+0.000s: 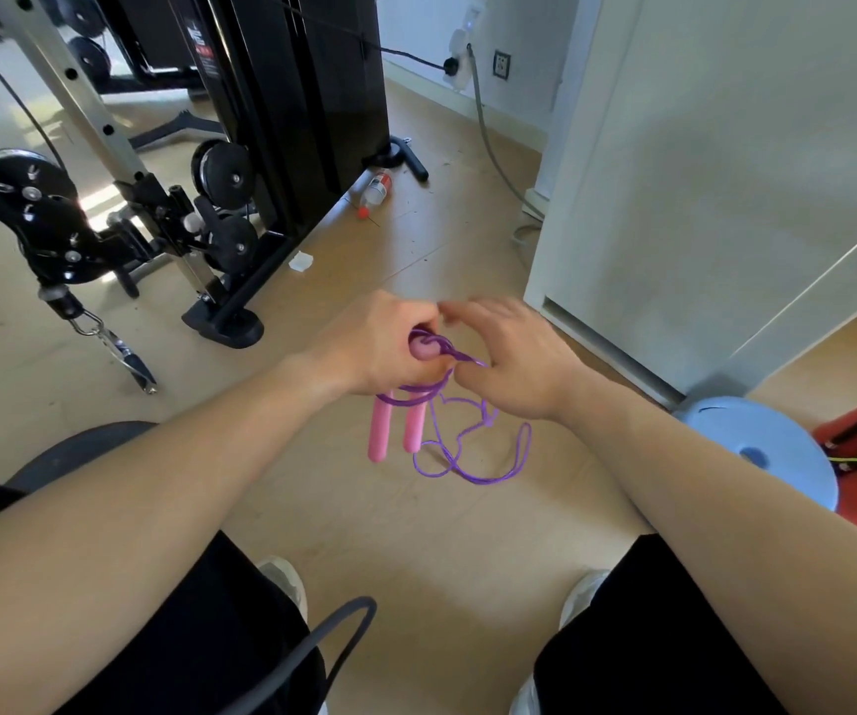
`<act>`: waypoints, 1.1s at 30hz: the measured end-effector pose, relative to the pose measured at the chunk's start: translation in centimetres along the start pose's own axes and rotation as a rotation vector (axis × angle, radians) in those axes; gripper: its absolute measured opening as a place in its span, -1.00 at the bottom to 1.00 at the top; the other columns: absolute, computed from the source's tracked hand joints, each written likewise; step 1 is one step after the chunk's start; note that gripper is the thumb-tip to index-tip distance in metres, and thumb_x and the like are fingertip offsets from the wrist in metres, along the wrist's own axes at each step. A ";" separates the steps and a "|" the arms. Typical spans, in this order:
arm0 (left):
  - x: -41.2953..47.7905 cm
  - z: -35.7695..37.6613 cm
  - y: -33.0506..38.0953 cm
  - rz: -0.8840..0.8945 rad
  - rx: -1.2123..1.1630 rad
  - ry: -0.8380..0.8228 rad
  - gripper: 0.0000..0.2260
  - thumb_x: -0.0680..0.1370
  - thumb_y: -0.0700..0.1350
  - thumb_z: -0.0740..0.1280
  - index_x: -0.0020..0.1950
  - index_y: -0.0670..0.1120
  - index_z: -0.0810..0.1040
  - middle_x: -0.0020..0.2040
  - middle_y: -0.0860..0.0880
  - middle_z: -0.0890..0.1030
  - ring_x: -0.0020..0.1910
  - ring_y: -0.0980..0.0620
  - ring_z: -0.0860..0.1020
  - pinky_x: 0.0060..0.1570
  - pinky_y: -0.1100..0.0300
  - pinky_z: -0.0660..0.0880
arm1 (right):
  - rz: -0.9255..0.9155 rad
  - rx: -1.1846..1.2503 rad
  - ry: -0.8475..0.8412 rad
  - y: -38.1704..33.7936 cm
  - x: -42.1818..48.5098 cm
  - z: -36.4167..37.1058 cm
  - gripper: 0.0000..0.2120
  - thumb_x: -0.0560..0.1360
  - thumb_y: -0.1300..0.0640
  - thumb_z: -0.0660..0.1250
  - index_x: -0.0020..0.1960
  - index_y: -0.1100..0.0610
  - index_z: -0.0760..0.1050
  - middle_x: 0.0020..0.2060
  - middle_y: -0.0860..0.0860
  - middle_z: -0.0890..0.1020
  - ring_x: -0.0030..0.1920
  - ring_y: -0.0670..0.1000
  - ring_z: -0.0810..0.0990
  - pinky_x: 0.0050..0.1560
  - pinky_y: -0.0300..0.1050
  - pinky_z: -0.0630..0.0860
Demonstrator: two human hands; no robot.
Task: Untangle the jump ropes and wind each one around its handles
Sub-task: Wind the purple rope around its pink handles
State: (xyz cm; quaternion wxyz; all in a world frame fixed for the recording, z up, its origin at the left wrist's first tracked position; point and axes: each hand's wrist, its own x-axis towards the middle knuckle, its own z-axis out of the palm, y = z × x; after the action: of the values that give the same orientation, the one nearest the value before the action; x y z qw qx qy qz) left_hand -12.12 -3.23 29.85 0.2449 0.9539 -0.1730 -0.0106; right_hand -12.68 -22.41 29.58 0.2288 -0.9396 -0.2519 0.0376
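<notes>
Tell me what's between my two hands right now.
In the head view, a short stretch of purple rope runs from the pink handles gripped in the left hand to the right hand, which pinches it.

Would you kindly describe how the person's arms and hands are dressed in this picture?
The left forearm and right forearm are bare, and no sleeve reaches into view. The left hand and right hand wear no gloves. No watch, bracelet or ring shows on the visible sides, though the right hand's fingertips are blurred.
</notes>
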 end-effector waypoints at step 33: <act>0.0 2.7 -1.2 -0.172 -0.123 0.100 -0.71 0.48 0.19 0.18 -0.22 -0.02 0.30 -0.34 -0.02 0.55 -0.30 -0.13 0.53 -0.32 -0.08 0.52 | 0.244 0.144 0.003 -0.6 -0.8 -1.3 -0.59 0.58 -0.12 0.20 -0.29 0.14 0.49 -0.52 -0.07 0.41 -0.45 -0.02 0.36 -0.40 -0.14 0.26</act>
State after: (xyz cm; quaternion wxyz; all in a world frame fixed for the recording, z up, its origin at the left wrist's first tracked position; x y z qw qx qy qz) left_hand -11.95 -3.46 26.93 0.3096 0.9477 -0.0773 0.0054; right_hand -13.45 -22.83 30.97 0.2896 -0.9445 -0.1323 0.0814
